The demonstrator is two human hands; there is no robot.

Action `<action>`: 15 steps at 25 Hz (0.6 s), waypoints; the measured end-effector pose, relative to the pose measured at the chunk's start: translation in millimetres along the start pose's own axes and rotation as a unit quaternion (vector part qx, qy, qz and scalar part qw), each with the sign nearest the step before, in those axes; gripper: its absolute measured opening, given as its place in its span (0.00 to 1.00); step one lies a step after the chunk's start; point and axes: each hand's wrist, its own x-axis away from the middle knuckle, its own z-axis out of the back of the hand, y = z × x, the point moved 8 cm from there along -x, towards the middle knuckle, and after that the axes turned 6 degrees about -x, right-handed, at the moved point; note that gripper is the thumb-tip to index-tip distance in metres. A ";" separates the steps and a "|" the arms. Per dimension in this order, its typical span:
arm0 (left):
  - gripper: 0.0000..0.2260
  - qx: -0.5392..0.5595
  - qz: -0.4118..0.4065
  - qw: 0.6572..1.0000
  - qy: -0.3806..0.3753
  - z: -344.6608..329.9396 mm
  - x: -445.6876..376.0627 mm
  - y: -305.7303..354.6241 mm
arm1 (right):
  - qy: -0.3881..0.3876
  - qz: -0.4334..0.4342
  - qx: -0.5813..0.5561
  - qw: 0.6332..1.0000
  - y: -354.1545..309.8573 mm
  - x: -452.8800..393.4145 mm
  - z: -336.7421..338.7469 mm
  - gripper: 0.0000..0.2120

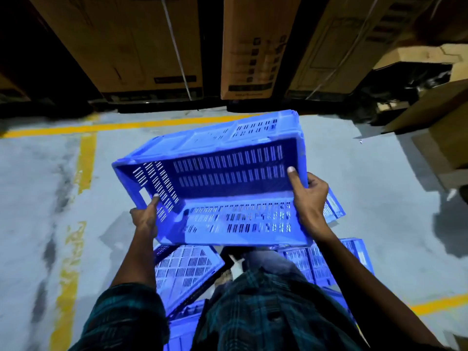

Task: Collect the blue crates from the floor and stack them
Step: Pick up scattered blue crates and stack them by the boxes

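Overhead, both hands (145,216) grip tilted blue crate (215,186); carton print unreadable

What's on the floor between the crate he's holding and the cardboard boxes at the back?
Head view: only bare grey floor crossed by a yellow painted line lies between the held blue crate and the cardboard boxes.

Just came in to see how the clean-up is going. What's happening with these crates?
A person is holding one blue crate up off the floor, tilted so its open side faces them. The left hand grips one short end near the handle cutout, and the right hand grips the opposite end, thumb inside. More blue crates lie at angles around their feet, not neatly stacked. Tall cardboard boxes stand beyond a yellow floor line.
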 end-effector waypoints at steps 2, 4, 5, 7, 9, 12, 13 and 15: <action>0.34 0.000 -0.014 1.000 -0.004 -16.0 -9.7 10.1 | 0.023 -0.007 0.024 0.999 12.1 -42.5 -0.3 0.24; 0.29 -0.016 -0.025 1.000 -0.003 -35.8 -12.6 29.5 | 0.038 -0.016 0.058 0.997 19.7 -90.0 -3.7 0.24; 0.27 -0.025 -0.029 0.999 0.003 -46.0 -13.9 41.6 | 0.041 -0.021 0.068 0.997 21.2 -114.3 -7.3 0.23; 0.21 -0.049 -0.049 0.997 0.020 -69.2 -9.8 78.2 | 0.053 -0.036 0.098 0.993 31.0 -160.6 -13.3 0.22; 0.15 -0.087 -0.086 0.991 0.056 -86.8 0.5 125.6 | 0.067 -0.045 0.111 0.991 37.9 -198.8 -18.3 0.19; 0.13 -0.122 -0.141 0.977 0.109 -125.4 -2.6 192.2 | 0.087 -0.058 0.133 0.986 30.4 -260.6 -31.1 0.15; 0.15 -0.137 -0.154 0.971 0.118 -135.3 -3.0 211.6 | 0.089 -0.063 0.166 0.980 29.3 -278.8 -36.3 0.16; 0.17 -0.140 -0.159 0.970 0.116 -153.5 -7.5 241.9 | 0.086 -0.097 0.196 0.972 24.5 -309.9 -48.3 0.17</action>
